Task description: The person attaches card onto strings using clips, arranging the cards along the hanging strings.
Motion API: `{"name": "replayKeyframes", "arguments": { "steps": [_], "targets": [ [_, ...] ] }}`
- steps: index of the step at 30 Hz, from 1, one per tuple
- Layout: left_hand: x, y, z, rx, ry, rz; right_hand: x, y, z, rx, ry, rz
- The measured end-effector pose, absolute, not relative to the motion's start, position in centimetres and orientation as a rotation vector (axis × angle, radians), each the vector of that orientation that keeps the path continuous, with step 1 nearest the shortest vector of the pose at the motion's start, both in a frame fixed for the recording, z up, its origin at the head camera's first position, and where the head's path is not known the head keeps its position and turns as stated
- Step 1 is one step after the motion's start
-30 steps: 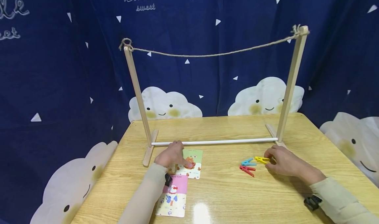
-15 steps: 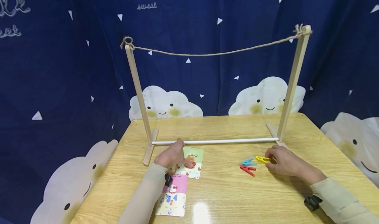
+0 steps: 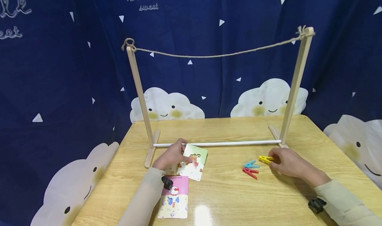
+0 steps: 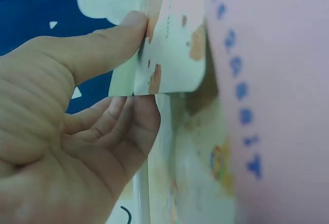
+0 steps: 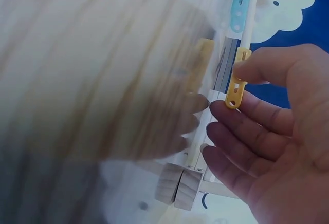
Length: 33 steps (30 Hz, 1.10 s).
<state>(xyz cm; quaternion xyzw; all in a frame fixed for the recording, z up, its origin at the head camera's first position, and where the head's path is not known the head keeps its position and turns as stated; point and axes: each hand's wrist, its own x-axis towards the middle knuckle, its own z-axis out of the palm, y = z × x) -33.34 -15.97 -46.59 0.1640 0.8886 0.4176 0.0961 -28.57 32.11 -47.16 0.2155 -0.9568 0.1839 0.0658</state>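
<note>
A dark blue curtain [image 3: 74, 70] with cloud faces surrounds a wood-grain table [image 3: 232, 192]. On the table stands a wooden frame [image 3: 296, 86], its two posts joined at the top by a sagging rope [image 3: 206, 56] and near the base by a white rod [image 3: 232, 143]. The person's left hand [image 3: 170, 156], near the rod's left end, pinches a green-topped card [image 3: 191, 169] at its left edge between thumb and fingers; the card is tilted. The right hand [image 3: 287, 161], near the right post's foot, grips a yellow peg [image 3: 265, 159] between thumb and forefinger. A pink-topped card [image 3: 176, 206] lies flat, nearer the person; a third card [image 3: 170, 170] is mostly hidden beneath the left hand. A blue peg [image 3: 251, 164] and a red peg [image 3: 250, 173] lie side by side, left of the yellow one; whether they touch cannot be told.
</note>
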Motion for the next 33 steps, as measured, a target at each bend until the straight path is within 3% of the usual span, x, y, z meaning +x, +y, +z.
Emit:
{"name": "replayKeyframes", "arguments": {
  "steps": [15, 33],
  "targets": [
    [-33.6, -16.1, -43.9, 0.512, 2.761, 1.556, -28.5, 31.1, -44.9, 0.65, -2.628, 0.736],
    [-33.2, -18.2, -38.7, 0.473, 2.789, 1.947, -30.0, 23.4, -39.2, 0.697, -2.573, 1.002]
  ]
}}
